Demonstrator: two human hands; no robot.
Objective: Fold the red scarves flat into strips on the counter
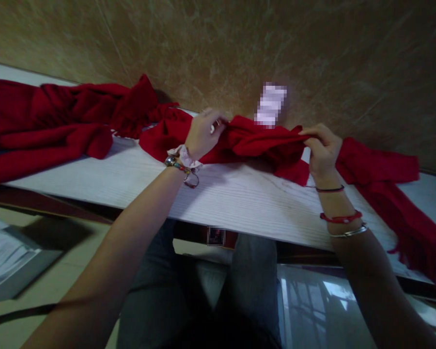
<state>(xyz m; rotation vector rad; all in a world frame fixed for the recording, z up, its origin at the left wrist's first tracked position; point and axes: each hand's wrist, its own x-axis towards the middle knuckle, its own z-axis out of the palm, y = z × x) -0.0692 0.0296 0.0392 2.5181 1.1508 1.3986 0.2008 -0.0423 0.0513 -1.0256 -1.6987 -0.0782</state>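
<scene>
There are two hands [203,135] [324,148], one scrunchie [186,156], three right-arm bands [341,219], and red cloths [254,140] (overlapping, uncountable).

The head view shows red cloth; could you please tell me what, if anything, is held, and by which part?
The right grip pinches the red cloth by a gathered edge; the left grip is at its upper edge, hold unclear.

Worn are bluish-grey trousers [256,276], a pale scrunchie [186,156], beaded bracelet [179,166], dark band [330,189], red bracelet [341,219] and silver bangle [350,233].
</scene>
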